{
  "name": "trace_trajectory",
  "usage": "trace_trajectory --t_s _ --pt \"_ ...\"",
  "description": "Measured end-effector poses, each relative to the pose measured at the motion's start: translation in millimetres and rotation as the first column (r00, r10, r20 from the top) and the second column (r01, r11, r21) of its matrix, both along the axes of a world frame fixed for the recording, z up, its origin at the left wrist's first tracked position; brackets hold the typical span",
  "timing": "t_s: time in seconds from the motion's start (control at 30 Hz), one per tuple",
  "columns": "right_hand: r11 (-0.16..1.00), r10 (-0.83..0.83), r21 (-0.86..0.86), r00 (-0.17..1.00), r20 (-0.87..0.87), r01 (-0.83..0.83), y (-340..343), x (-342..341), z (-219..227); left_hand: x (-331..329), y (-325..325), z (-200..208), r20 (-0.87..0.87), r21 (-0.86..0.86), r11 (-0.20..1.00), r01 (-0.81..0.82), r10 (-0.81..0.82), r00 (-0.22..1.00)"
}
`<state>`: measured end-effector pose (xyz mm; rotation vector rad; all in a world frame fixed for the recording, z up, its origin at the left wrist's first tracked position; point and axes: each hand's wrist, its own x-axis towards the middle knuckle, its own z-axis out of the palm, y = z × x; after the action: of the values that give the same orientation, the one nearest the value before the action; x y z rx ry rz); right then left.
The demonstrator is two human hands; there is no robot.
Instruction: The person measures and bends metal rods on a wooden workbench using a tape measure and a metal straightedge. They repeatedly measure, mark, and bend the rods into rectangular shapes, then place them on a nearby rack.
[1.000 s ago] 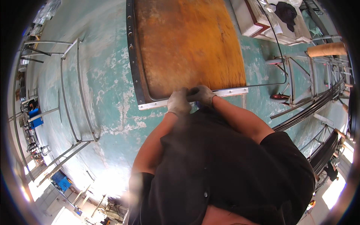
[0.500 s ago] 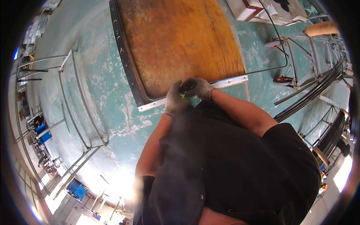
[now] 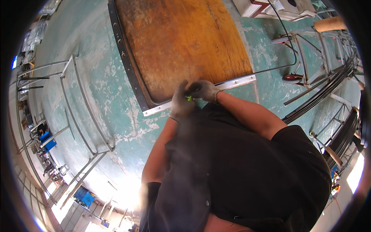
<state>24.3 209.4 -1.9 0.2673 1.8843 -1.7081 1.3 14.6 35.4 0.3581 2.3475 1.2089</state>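
Both hands wear greyish work gloves and meet at the near edge of a wooden tabletop (image 3: pixel 185 42). My left hand (image 3: pixel 180 102) is closed, its fingertips over the edge. Close against it, my right hand (image 3: pixel 205 91) is curled with its fingers bent down. Between them shows a small bright-green piece (image 3: pixel 189 98); what it belongs to is hidden by the gloves. A long thin black strip (image 3: pixel 274 70) comes in from the right, runs along the near edge and passes under my hands. A pale metal rail (image 3: pixel 235 81) with holes lines that edge.
A dark perforated rail (image 3: pixel 123 54) borders the tabletop's left side. Metal frames (image 3: pixel 83 96) stand on the worn green floor to the left. At right are a wheeled rack (image 3: pixel 305 58) and bundled long black strips (image 3: pixel 320 91). A pale cabinet (image 3: pixel 266 9) stands at the far right.
My hands stay at the same spot on the edge, drawn slightly closer together. The dark gap between them has narrowed, and the view has shifted a little.
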Motion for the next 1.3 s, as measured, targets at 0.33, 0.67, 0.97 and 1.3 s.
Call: trace_trajectory --t_s 0.33,0.67,0.97,1.3 --pt "0.926 -0.149 0.338 0.985 -0.089 0.171 -22.5 0.9 5.1 -0.3 -0.8 12.1 0.239 0.155 0.936 -0.314 0.273 0.932" --pt "0.993 0.099 0.066 0.995 -0.019 -0.098 -8.9 -5.5 8.4 -4.9 -0.6 9.6 -0.176 -0.075 0.995 0.065 -0.077 0.981" --pt "0.999 0.045 -0.028 0.999 0.008 -0.045 -9.5 -12.4 6.8 -5.0 4.2 4.9 -0.042 -0.084 0.992 0.096 -0.1 0.994" --pt "0.996 -0.084 0.005 0.982 -0.166 0.086 -4.1 -18.5 -16.0 56.0 -126.7 10.3 0.397 -0.317 0.936 -0.152 0.277 0.875"
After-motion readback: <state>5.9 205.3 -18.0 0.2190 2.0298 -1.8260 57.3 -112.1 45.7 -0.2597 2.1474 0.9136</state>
